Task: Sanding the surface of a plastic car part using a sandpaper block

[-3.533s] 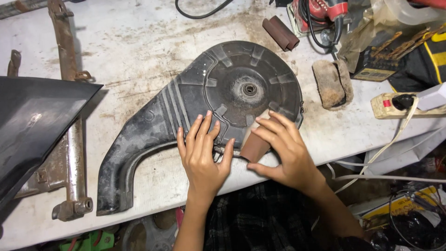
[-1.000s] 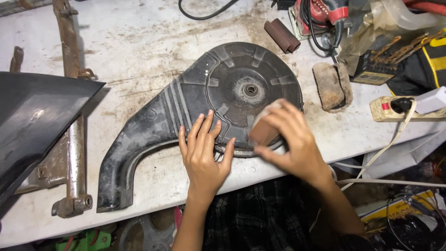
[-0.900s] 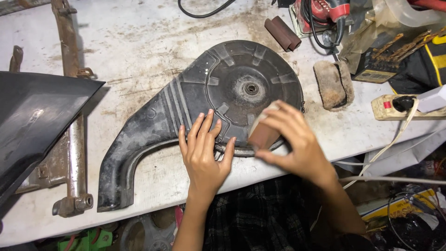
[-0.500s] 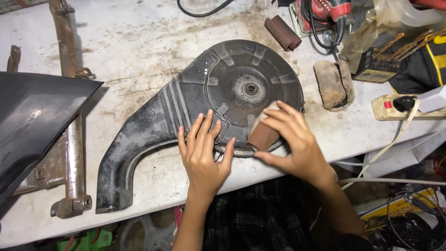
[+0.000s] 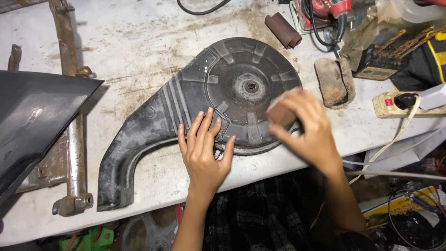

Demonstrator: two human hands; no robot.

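Stained white workbench (image 5: 139, 42): left hand (image 5: 202, 149) flat on black cover (image 5: 195, 107), right hand (image 5: 304, 125) grip clenching brown sandpaper (image 5: 280, 114).

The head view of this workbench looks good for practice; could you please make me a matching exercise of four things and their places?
Things:
1. left hand
2. right hand
3. brown rolls
4. rusty metal bar

Places:
A. far edge of the table, above the cover
B. flat on the black plastic cover
C. left of the cover
D. holding a brown sanding piece

Pairs: 1-B, 2-D, 3-A, 4-C
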